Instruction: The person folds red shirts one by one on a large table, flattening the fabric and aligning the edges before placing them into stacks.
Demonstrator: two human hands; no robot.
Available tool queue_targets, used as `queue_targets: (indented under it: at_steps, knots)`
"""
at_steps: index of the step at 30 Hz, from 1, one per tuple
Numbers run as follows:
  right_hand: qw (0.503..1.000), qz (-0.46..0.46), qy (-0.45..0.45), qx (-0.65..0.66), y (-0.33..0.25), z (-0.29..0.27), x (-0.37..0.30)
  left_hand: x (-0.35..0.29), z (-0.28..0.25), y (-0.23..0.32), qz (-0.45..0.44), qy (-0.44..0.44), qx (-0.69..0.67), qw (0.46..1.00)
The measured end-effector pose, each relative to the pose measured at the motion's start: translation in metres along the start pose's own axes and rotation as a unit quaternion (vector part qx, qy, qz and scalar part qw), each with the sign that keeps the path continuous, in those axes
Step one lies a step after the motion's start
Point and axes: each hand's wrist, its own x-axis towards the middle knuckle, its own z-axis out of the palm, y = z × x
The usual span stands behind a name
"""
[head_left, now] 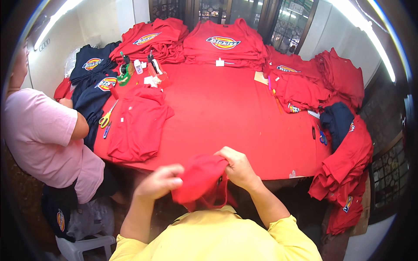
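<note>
A bunched red T-shirt (201, 178) is held up in front of my chest, just short of the table's near edge. My right hand (237, 167) has its fingers closed on the shirt's upper right part. At its left side, my left hand (162, 181) is slightly blurred, with curled fingers and the thumb against the cloth. The lower folds hang close to my yellow shirt, and a dark spot shows inside them. Beyond the hands lies the red-covered table (217, 117). A folded red garment (141, 124) rests on it to the left.
Stacked red shirts (224, 45) line the far edge; more red shirts (339, 78) lie at right. Yellow-handled scissors (106, 118), a blue thread snipper (107, 130) and a green tape dispenser (125, 73) sit at left. Blue scissors (322, 137) lie at right. A co-worker (45, 126) stands at left.
</note>
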Motion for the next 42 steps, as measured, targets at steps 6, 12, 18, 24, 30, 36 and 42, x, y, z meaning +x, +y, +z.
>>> queue_targets:
  at_steps: [6,12,18,24,30,36,42]
  knots:
    - [0.989,-0.143,-0.021,-0.044,-0.037,0.007,0.011,-0.008,0.033,0.005,-0.045,0.005,0.080,0.996]
    - [0.987,0.010,-0.103,-0.126,0.014,0.053,-0.024,-0.054,0.069,0.063,0.291,0.298,0.184,0.890]
    - [0.949,0.264,-0.172,-0.015,0.057,0.044,-0.031,-0.103,0.073,0.049,0.305,0.345,0.460,0.759]
    - [0.565,0.026,-0.253,0.785,0.082,0.033,-0.055,-0.056,0.060,0.076,0.391,0.056,0.400,0.827]
    - [0.478,0.290,-0.120,0.820,0.094,0.050,-0.144,-0.076,0.045,0.054,0.318,0.287,0.270,0.862]
    - [0.635,0.055,0.130,0.760,0.090,-0.060,-0.105,-0.067,-0.009,0.050,0.081,0.259,0.196,0.942]
    - [0.698,0.205,-0.031,0.686,0.120,-0.083,-0.145,-0.017,-0.056,-0.023,0.145,0.191,-0.107,0.965]
